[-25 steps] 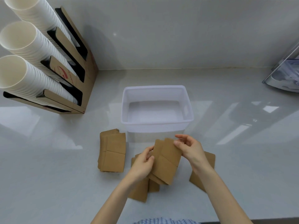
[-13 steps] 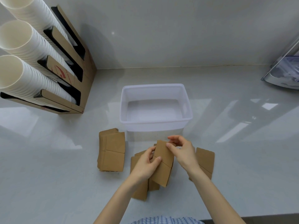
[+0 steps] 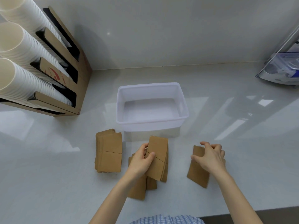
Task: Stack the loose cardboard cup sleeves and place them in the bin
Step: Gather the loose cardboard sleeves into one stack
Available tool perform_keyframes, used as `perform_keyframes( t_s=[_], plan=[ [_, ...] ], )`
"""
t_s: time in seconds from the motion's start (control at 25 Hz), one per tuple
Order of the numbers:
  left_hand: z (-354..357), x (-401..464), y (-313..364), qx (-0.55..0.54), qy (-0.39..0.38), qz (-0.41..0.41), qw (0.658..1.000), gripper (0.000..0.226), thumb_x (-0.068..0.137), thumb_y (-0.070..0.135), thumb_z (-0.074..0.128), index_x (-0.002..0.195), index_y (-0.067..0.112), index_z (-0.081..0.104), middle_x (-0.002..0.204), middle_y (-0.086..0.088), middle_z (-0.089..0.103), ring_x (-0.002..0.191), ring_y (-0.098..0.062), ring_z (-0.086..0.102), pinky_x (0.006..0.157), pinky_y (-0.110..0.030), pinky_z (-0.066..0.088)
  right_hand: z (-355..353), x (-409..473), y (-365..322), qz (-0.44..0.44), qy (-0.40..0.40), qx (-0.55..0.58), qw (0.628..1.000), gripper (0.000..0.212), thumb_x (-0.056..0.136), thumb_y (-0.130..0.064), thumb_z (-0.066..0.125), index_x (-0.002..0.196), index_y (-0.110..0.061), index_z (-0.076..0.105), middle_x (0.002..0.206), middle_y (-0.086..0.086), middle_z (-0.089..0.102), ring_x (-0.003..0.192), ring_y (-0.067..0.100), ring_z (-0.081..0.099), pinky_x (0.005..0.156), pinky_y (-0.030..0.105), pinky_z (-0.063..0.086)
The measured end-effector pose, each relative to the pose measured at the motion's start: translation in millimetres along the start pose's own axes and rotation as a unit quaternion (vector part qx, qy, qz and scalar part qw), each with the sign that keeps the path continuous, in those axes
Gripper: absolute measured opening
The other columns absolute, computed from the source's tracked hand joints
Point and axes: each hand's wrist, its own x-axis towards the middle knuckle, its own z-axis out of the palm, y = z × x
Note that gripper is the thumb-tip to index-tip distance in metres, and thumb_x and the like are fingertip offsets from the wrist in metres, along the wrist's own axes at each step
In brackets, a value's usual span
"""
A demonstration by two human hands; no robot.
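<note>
A white plastic bin stands empty in the middle of the counter. My left hand grips a small stack of brown cardboard sleeves just in front of the bin. Under it lie a few loose sleeves. My right hand hovers over a single flat sleeve to the right, with fingers curled and spread, touching its top edge. A neat pile of sleeves rests on the counter left of the bin.
A cardboard cup dispenser with three rows of white paper cups stands at the back left. A clear plastic object sits at the far right. The counter's front edge is near my body.
My right hand has let go of the held stack and moved right to the lone sleeve. My left hand keeps the stack, now lowered over the loose sleeves.
</note>
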Motion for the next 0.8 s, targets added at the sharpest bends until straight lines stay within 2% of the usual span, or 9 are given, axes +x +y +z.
perform_keyframes(
  t_s=[0.16, 0.32, 0.44, 0.56, 0.64, 0.72, 0.8],
  plan=[
    [-0.4, -0.1, -0.8, 0.003, 0.003, -0.003, 1.000, 0.034, 0.091, 0.018, 0.045, 0.125, 0.019, 0.042, 0.113, 0.000, 0.058, 0.101, -0.015, 0.057, 0.079, -0.022, 0.046, 3.2, 1.5, 0.7, 0.022, -0.008, 0.035, 0.999, 0.064, 0.074, -0.022, 0.071, 0.129, -0.015, 0.038, 0.132, 0.016, 0.024, 0.123, 0.037, 0.024, 0.102, 0.043, 0.034],
    [0.4, -0.4, -0.4, 0.005, -0.002, -0.001, 1.000, 0.035, 0.091, 0.019, 0.045, 0.126, 0.020, 0.041, 0.110, 0.003, 0.057, 0.100, -0.015, 0.057, 0.078, -0.021, 0.047, 2.6, 1.8, 2.0, 0.036, -0.009, 0.068, 0.997, 0.062, 0.071, -0.022, 0.074, 0.122, -0.012, 0.041, 0.130, 0.017, 0.023, 0.122, 0.037, 0.024, 0.102, 0.040, 0.033],
    [0.6, -1.1, -0.2, 0.003, -0.004, 0.000, 1.000, 0.035, 0.091, 0.019, 0.045, 0.126, 0.019, 0.041, 0.112, 0.002, 0.056, 0.102, -0.015, 0.057, 0.077, -0.019, 0.046, 2.5, 1.8, 0.2, 0.042, -0.010, 0.051, 0.998, 0.063, 0.068, -0.026, 0.076, 0.118, -0.013, 0.040, 0.128, 0.018, 0.025, 0.118, 0.039, 0.028, 0.099, 0.040, 0.034],
    [-1.4, -1.8, -1.4, -0.001, 0.004, -0.002, 1.000, 0.035, 0.091, 0.018, 0.045, 0.125, 0.018, 0.042, 0.114, -0.001, 0.059, 0.102, -0.016, 0.058, 0.079, -0.021, 0.047, 5.8, -0.4, -1.1, 0.025, -0.007, 0.081, 0.996, 0.060, 0.067, -0.023, 0.077, 0.113, -0.012, 0.041, 0.124, 0.017, 0.026, 0.111, 0.039, 0.036, 0.096, 0.038, 0.037],
    [-2.9, -3.0, -1.5, -0.006, 0.007, -0.005, 1.000, 0.034, 0.091, 0.018, 0.045, 0.125, 0.018, 0.042, 0.113, -0.001, 0.059, 0.100, -0.015, 0.058, 0.075, -0.018, 0.047, 6.2, -2.1, -2.1, 0.007, -0.011, 0.117, 0.993, 0.054, 0.068, -0.020, 0.076, 0.110, -0.012, 0.043, 0.115, 0.013, 0.027, 0.097, 0.034, 0.045, 0.086, 0.033, 0.040],
    [-4.8, -3.7, -1.7, -0.013, 0.012, -0.009, 1.000, 0.034, 0.091, 0.017, 0.045, 0.125, 0.018, 0.041, 0.114, -0.002, 0.059, 0.099, -0.015, 0.057, 0.072, -0.014, 0.045, 6.4, -2.7, -2.9, -0.014, -0.015, 0.146, 0.989, 0.041, 0.073, -0.017, 0.071, 0.107, -0.012, 0.048, 0.108, 0.010, 0.031, 0.084, 0.027, 0.045, 0.076, 0.026, 0.037],
    [-6.6, -4.1, -2.0, -0.019, 0.017, -0.013, 1.000, 0.034, 0.092, 0.017, 0.044, 0.126, 0.018, 0.041, 0.115, -0.002, 0.059, 0.099, -0.015, 0.057, 0.070, -0.013, 0.045, 7.4, -1.5, -4.1, -0.049, -0.014, 0.180, 0.982, 0.023, 0.080, -0.015, 0.063, 0.102, -0.013, 0.057, 0.108, 0.011, 0.050, 0.087, 0.023, 0.047, 0.074, 0.025, 0.035]
  ],
)
